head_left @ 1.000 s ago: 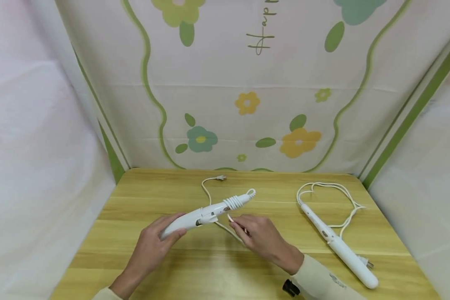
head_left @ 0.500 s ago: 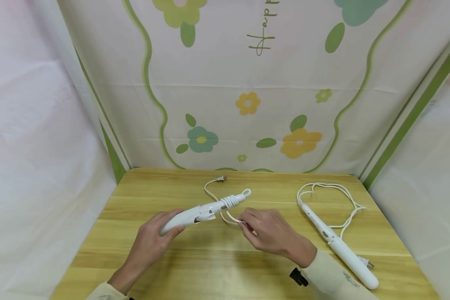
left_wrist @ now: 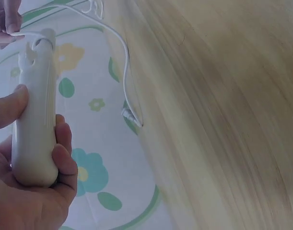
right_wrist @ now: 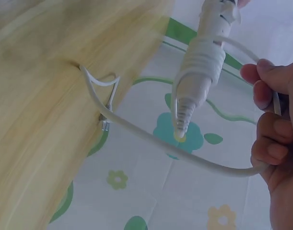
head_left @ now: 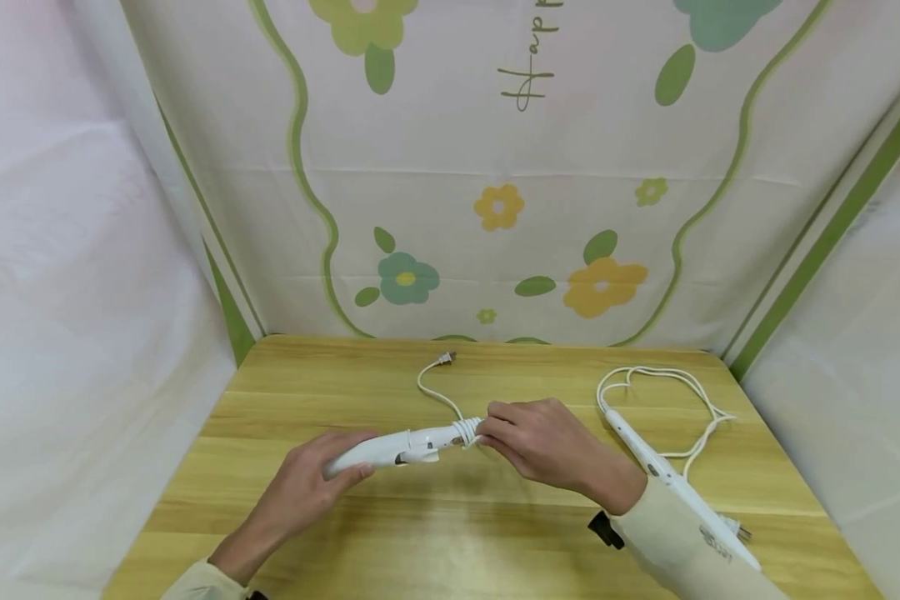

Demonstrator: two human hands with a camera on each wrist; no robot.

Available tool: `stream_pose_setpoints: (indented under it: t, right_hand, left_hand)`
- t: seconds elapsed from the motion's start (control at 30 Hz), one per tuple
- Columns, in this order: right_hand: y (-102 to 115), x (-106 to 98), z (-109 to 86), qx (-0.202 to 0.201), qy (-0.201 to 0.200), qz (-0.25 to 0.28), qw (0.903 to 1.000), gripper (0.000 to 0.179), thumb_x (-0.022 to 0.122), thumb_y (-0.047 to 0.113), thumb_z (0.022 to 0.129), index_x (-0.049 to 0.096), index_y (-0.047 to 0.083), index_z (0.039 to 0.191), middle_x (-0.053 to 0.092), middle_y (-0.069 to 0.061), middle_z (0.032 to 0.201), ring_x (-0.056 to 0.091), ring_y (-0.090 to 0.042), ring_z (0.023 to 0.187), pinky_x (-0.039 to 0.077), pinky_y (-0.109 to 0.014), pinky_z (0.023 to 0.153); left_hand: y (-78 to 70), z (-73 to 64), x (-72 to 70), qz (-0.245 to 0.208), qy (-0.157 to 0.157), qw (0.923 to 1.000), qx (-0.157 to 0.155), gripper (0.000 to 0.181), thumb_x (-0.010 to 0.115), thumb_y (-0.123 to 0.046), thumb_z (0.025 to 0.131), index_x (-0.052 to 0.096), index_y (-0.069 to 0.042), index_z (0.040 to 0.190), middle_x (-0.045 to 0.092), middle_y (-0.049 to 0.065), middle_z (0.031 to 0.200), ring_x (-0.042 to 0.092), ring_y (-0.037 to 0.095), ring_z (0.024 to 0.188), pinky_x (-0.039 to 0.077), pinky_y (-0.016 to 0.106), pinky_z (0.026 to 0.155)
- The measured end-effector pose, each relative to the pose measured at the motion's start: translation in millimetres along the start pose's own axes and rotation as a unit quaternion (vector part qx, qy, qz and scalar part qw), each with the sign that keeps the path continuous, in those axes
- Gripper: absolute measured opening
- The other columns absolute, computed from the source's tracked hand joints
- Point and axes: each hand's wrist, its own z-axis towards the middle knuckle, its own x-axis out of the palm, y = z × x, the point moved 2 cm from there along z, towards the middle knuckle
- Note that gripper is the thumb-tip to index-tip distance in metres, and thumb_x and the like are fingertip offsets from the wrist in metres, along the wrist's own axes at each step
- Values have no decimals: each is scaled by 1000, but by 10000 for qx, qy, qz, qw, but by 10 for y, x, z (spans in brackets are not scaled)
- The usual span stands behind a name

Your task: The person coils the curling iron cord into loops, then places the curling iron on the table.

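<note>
A white hair straightener (head_left: pixel 382 451) is held out over the table, tilted slightly up to the right. My left hand (head_left: pixel 309 479) grips its wide end, the fingers curled round the body in the left wrist view. Several turns of its white cord (head_left: pixel 465 431) are wound round the narrow cord end. At that end, my right hand (head_left: pixel 543 442) pinches the cord; in the right wrist view the cord loops from the coil (right_wrist: pixel 201 60) through its curled fingers (right_wrist: pixel 273 136). The loose length runs back to the plug (head_left: pixel 447 358) lying near the table's far edge.
A second white straightener (head_left: pixel 648 458) lies on the right of the wooden table (head_left: pixel 285 392), its cord (head_left: pixel 693 379) looped behind it and its plug (head_left: pixel 735 527) beside it. My right sleeve partly covers it. Flowered cloth (head_left: pixel 420 208) hangs behind the table.
My right hand has carried the cord out to the right, then up against the straightener's cord end. That end has dipped lower. The trailing cord has shifted right; the plug has hardly moved.
</note>
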Motion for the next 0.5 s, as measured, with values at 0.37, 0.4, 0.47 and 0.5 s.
stream_pose_setpoints:
  t: [0.37, 0.4, 0.47, 0.5]
  right_hand:
    - [-75, 140, 53, -157, 237, 499, 9984, 6, 76, 30, 104, 80, 25, 102, 64, 12, 87, 50, 3, 63, 40, -13, 55]
    - [-80, 152, 50, -169, 238, 561, 9980, 6, 77, 30, 103, 81, 26, 103, 65, 12, 87, 51, 3, 64, 40, -13, 55]
    - [-89, 177, 41, -182, 281, 742, 9967, 9, 76, 31, 104, 83, 27, 106, 66, 13, 87, 53, 5, 64, 41, -10, 56]
    - [-92, 185, 36, -178, 310, 855, 9957, 11, 75, 32, 104, 84, 27, 107, 67, 13, 87, 53, 5, 65, 42, -9, 57]
  left_hand:
    - [49, -72, -21, -624, 746, 9901, 1015, 36, 80, -27, 100, 77, -19, 135, 78, -8, 116, 65, 0, 94, 55, 27, 79]
    - [58, -77, -23, -705, 823, 9884, 1066, 36, 80, -26, 101, 76, -19, 136, 78, -8, 117, 65, 0, 95, 54, 27, 80]
    - [74, -91, -29, -891, 992, 9848, 1109, 35, 79, -26, 101, 76, -19, 136, 78, -8, 118, 65, 1, 96, 54, 27, 80]
    - [82, -97, -30, -971, 1073, 9832, 1116, 35, 78, -25, 102, 76, -19, 136, 78, -7, 118, 65, 1, 96, 54, 27, 81]
